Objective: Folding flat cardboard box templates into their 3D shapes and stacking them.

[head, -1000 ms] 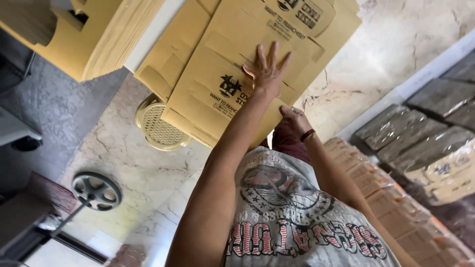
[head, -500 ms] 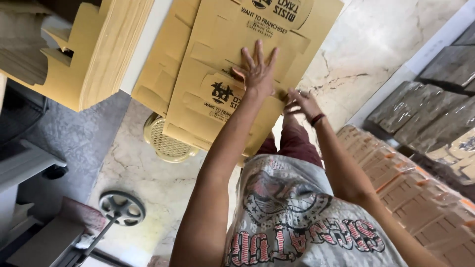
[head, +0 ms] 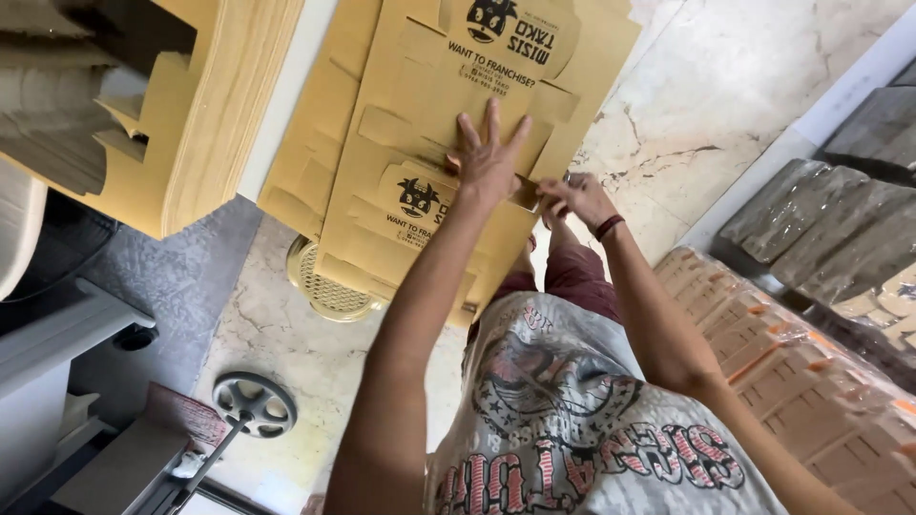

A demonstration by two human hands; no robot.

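Looks down past a printed grey shirt (head: 572, 420) along both bare arms. Presses the left hand (head: 489, 162) flat on the top blank (head: 420, 86), a flat brown cardboard cut-out with dark print, with the fingers (head: 492, 119) spread wide and the palm near the blank's right edge. Brings the right hand (head: 572, 197), dark band (head: 608, 226) at the wrist, up from just below that edge a second ago to right on it now, fingertips pressed together in a pinch on a small flap (head: 525, 194) beside the left palm. Means a two-hand hold where there was one: blank pinned by the flat hand, flap gripped by the other. Cannot tell how much of the flap is lifted.

Keeps the blank on more loose blanks (head: 305, 162), apparently held over the floor (head: 725, 86); support below is hidden. Shows a round mesh grate (head: 329, 286) under the lower left corner, and a small wheel (head: 254, 403) nearer, left of the arm.

Finds a thick stack (head: 219, 105) of like blanks close on the left, with only a pale strip between. Leaves open marble floor beyond the right edge, then wrapped bundles (head: 763, 353) well apart on the right.
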